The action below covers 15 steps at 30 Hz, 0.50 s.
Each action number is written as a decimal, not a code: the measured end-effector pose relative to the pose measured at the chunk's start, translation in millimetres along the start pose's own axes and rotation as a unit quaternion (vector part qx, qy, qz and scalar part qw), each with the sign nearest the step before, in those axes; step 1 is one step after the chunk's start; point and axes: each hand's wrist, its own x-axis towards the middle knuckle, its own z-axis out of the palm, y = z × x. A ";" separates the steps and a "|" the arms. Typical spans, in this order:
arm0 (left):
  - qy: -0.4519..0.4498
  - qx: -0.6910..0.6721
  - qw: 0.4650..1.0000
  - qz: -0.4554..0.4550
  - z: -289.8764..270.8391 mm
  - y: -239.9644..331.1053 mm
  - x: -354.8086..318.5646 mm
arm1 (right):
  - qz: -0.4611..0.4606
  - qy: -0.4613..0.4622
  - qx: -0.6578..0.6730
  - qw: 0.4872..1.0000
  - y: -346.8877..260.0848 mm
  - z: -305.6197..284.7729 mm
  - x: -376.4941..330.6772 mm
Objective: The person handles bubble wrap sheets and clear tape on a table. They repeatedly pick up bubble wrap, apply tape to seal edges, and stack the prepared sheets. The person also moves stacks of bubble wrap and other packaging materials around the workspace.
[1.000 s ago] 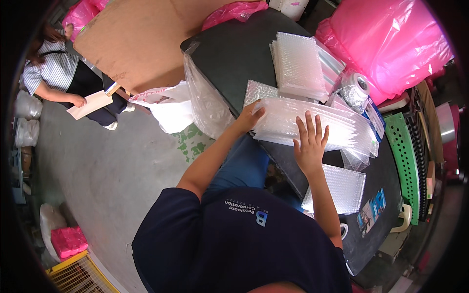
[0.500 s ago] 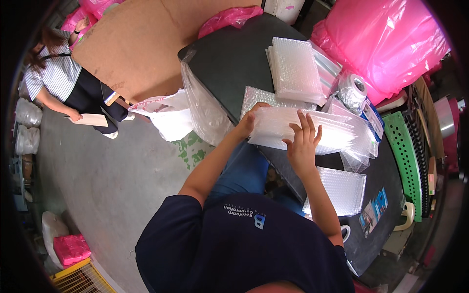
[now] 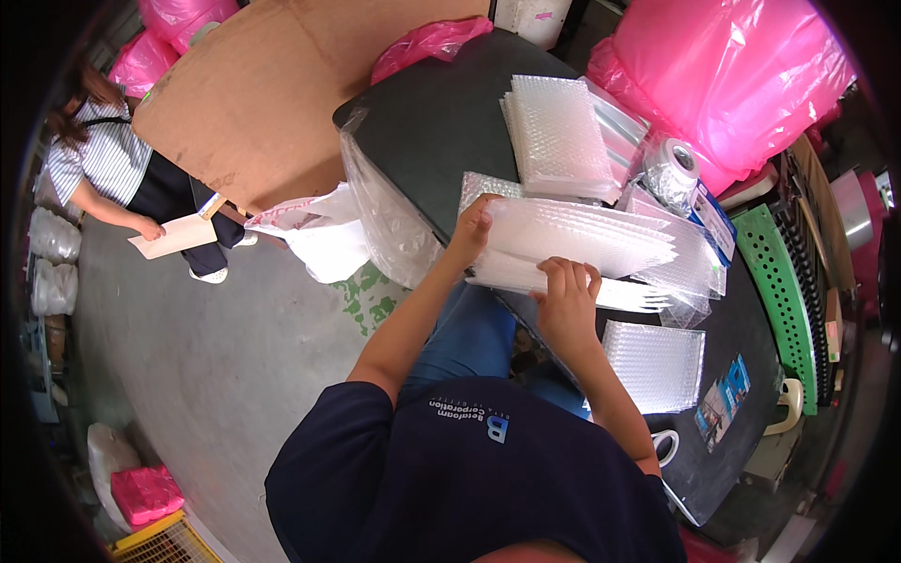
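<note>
A fanned stack of clear bubble-wrap pouches (image 3: pixel 582 235) lies across the near side of the black table. My left hand (image 3: pixel 472 230) is closed on the stack's left end, thumb on top. At the near edge, my right hand (image 3: pixel 569 298) has its fingers curled over several pouches that are parted from the rest; its thumb is partly hidden. Behind them stands a neat pile of bubble-wrap pouches (image 3: pixel 560 131), with another pouch (image 3: pixel 490 186) partly covered beside it. A further bubble-wrap stack (image 3: pixel 655 366) lies right of my right forearm.
On the black table (image 3: pixel 422 103) are a clear tape roll (image 3: pixel 678 161), a blue-and-white packet (image 3: pixel 713 225), a blue leaflet (image 3: pixel 721 403) and scissors with white handles (image 3: pixel 666 448). A big pink bag (image 3: pixel 723 84) stands behind. At left, another person (image 3: pixel 103 150) holds a flat tan piece.
My right hand has moved nearer to me and its spread fingers have curled onto the pouches. The near part of the stack has parted from the rest. The other person's raised arm has dropped from view.
</note>
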 end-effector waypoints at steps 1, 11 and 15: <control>-0.010 -0.004 1.000 -0.005 0.3 1.7 0.5 | 0.002 -0.008 0.003 1.000 1.2 -4.5 5.0; -0.020 -0.002 0.997 -0.073 2.0 33.5 -11.0 | 0.017 -0.035 -0.032 0.999 8.7 -2.3 30.0; -0.034 -0.061 0.994 -0.083 -0.5 23.8 -10.9 | 0.012 0.031 -0.109 0.994 1.5 -8.1 26.8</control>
